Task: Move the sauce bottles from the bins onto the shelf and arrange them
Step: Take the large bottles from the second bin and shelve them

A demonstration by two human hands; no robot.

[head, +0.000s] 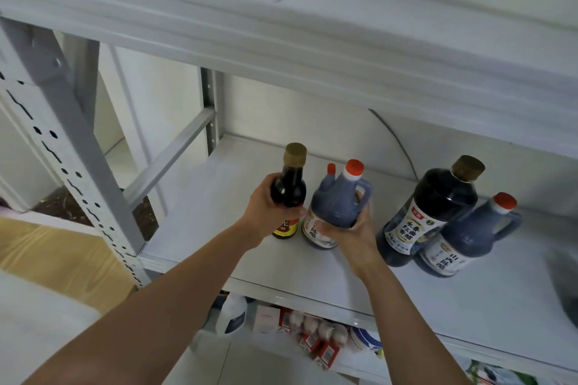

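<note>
head view: the camera looks down along both forearms to a white metal shelf [200, 206].
left hand [266, 211]: the fingers are curled tightly round the body of the small dark bottle [289, 187], taking it from its 9 o'clock side. No gap shows between the fingers and the glass.
small dark bottle: it is upright, with a gold cap and a red and yellow label low down. It is at the left part of the shelf board. I cannot tell if its base rests on the board.
right hand [353, 228]: the fingers and thumb are wrapped round the lower body of the red-capped jug [336, 201], from its 4 o'clock side. The thumb lies across the white label.
red-capped jug: it is dark, with a side handle, and leans a little. It is just beside the small dark bottle, at its 3 o'clock.
large dark bottle [431, 212]: it has a gold cap and stands on the shelf at 3 o'clock of the held jug, apart from the right hand.
second jug [469, 237]: it has a red cap and stands close against the large dark bottle at its 4 o'clock, nearer the front edge.
upper board [281, 40]: it crosses the picture at 12 o'clock.
lower level: at 6 o'clock there are a white plastic bottle [231, 316] and small packets [312, 333].
</note>
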